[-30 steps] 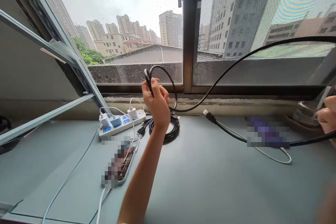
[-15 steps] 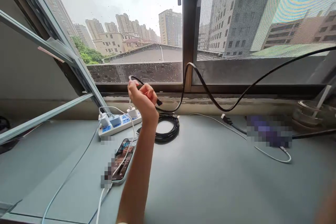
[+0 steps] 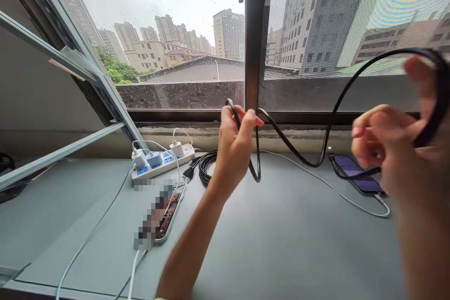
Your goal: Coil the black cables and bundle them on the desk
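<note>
Head view shows one power strip (image 3: 160,172) holding three adapters (image 3: 176,149), one phone (image 3: 168,220), then one cable coil (image 3: 204,171). Raised above the table (image 3: 288,234), the left hand (image 3: 236,143) grips a black cable (image 3: 314,165), which sags past a second phone (image 3: 351,167) to the raised, blurred right hand (image 3: 397,145), fingers half-curled beside its loop; whether they grip, I cannot tell.

Behind the table (image 3: 298,243) stood the window (image 3: 176,98); toward the left sat the power strip (image 3: 165,165), one phone (image 3: 168,222) on our side of it, the coiled cable (image 3: 202,171) just right; another phone (image 3: 355,168) lay far right, behind the right hand (image 3: 393,145).
</note>
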A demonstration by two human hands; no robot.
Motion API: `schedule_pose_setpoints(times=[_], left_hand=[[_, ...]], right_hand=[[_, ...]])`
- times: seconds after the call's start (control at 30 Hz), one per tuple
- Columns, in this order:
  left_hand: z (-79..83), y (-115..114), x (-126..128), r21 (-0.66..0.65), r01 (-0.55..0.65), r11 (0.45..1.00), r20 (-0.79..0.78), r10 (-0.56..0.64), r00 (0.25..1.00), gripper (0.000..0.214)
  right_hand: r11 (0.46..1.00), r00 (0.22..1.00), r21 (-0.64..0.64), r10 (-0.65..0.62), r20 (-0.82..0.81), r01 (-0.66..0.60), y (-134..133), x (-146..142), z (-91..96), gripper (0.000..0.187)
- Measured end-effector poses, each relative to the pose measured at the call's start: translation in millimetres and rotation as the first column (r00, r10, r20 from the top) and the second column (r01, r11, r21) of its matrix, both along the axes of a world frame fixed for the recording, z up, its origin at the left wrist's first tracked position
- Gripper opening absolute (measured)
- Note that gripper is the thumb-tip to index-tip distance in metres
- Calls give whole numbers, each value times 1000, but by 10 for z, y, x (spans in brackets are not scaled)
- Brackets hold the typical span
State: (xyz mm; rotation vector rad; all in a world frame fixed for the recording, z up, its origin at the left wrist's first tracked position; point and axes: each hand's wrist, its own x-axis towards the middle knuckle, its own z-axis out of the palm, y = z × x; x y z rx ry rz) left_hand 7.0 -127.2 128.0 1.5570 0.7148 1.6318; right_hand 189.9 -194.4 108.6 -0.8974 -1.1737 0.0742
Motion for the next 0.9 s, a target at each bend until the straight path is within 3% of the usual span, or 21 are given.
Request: schedule_pose_setpoints(times=[0.1,0.17,0.33,0.4,0.47,0.57,0.67,0.77,0.9], left_hand=[[-16,-75,-8,-36,95,995,-197,-100,975,15],[-28,-108,1,-57,133,989,-261,-143,955,20],[-61,-178,73,-110,187,976,-237,-208,949,28],[-71,-202,103,-110,211,971,-200,-230,953,29],[-78,-214,122,-76,211,974,-171,-221,960,29],[-74,-191,108,-22,202,979,-159,-203,966,33],[-58,-129,49,-62,254,965,-176,-261,949,44],[-51,-77,6,-111,307,945,-164,-322,933,46],[-88,-80,62,-111,327,939,-151,-341,928,36]], right_hand=[[972,973,-149,200,114,-182,47,-63,-60,72],[939,956,-256,267,123,-230,50,-131,-93,78],[896,956,-407,255,142,-179,3,-349,-94,89],[892,958,-433,227,177,-132,3,-375,-92,85],[906,960,-422,145,238,-32,22,-354,-103,74],[937,938,-297,-79,337,186,68,-283,-129,54],[930,912,-161,-272,306,332,97,-243,-129,37],[941,946,-141,-286,153,307,78,-264,-94,30],[973,997,-220,-62,48,71,-20,-325,-43,32]])
